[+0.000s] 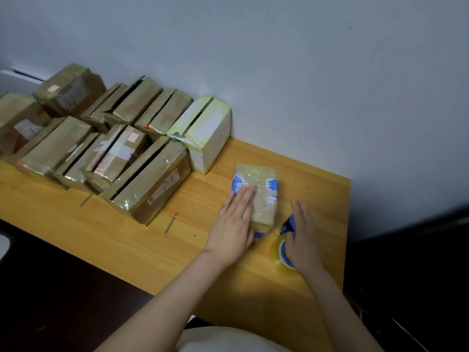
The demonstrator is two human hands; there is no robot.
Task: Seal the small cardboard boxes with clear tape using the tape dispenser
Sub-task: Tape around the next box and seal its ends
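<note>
Table point(127, 237): boxes point(149, 184) at ten o'clock.
Left hand point(233, 224): fingers straight, flat on small box point(265, 199).
Right hand point(302, 237): fingers straight, on tape dispenser point(283, 250).

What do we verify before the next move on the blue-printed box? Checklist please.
1. small box held steady: ok, left hand lies flat on it.
2. Tape on its top: ok, glossy film shows.
3. Tape severed from tape dispenser: cannot tell.
4. right hand at the dispenser: ok, resting on it, fingers straight.
5. Clearance: ok, pile of boxes stands apart, to the left.
</note>
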